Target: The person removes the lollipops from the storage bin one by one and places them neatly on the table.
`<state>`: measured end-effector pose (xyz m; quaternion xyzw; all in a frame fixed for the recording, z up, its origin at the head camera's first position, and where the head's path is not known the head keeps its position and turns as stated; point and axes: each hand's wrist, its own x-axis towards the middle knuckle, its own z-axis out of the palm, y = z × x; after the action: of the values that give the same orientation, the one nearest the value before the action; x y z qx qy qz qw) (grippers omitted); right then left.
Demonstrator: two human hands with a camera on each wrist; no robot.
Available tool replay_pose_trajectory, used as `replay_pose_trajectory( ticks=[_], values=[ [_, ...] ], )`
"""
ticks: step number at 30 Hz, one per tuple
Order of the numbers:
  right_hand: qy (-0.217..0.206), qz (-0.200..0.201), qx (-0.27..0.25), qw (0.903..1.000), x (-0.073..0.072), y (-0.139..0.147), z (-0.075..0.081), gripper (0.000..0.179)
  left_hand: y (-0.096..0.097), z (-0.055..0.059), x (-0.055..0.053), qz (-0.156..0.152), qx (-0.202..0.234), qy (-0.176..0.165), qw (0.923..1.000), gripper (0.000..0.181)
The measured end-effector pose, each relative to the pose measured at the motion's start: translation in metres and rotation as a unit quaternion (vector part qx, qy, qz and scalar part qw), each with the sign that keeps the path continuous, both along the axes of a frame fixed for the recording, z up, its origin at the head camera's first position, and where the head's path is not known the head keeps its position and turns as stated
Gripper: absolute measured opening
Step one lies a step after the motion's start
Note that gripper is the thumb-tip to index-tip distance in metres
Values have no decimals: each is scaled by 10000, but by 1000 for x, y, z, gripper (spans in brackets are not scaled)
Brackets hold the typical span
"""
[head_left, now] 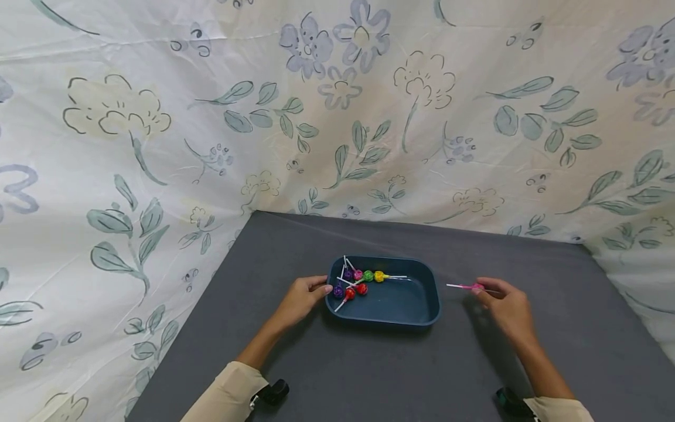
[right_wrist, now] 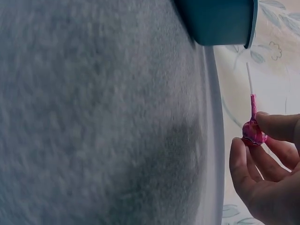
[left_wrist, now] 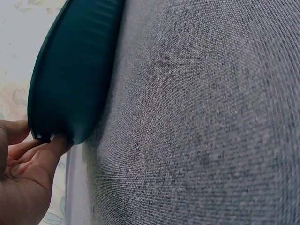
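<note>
A dark blue rectangular tray [head_left: 390, 319] sits on the grey cloth, with several lollipops in red, purple, green, yellow and pink wrappers gathered in its left part. My left hand [head_left: 302, 300] grips the tray's left end, thumb at the rim and fingers under the outside wall, as the left wrist view shows. To the right of the tray, my right hand [head_left: 507, 305] pinches a pink lollipop [right_wrist: 254, 133] by its wrapped head. The lollipop's white stick points toward the tray. In the right wrist view it is held above the cloth, apart from the tray [right_wrist: 220, 23].
The grey cloth [head_left: 422, 369] covers the whole work surface. Behind it and at both sides hangs a white curtain [head_left: 337, 117] printed with flowers and leaves. Each wrist carries a black camera, such as the left one [head_left: 275, 391].
</note>
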<state>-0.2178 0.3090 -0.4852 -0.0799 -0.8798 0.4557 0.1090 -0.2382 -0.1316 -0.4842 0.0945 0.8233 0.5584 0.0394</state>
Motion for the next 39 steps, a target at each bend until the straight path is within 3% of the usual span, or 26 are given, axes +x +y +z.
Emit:
replay_pose_trajectory(
  ticks=[7,23,39],
  values=[
    [-171,-154,247,9994,-3,10,0,37,0,0,-1,-6,5,10,10000,40],
    [-478,-238,276,9982,-10,32,-12,38,-2,0,0,11,-166,100,9998,43],
    [-579,54,690,9959,-8,36,-11,36,-1,-1,-2,22,-188,100,9998,41]
  ],
)
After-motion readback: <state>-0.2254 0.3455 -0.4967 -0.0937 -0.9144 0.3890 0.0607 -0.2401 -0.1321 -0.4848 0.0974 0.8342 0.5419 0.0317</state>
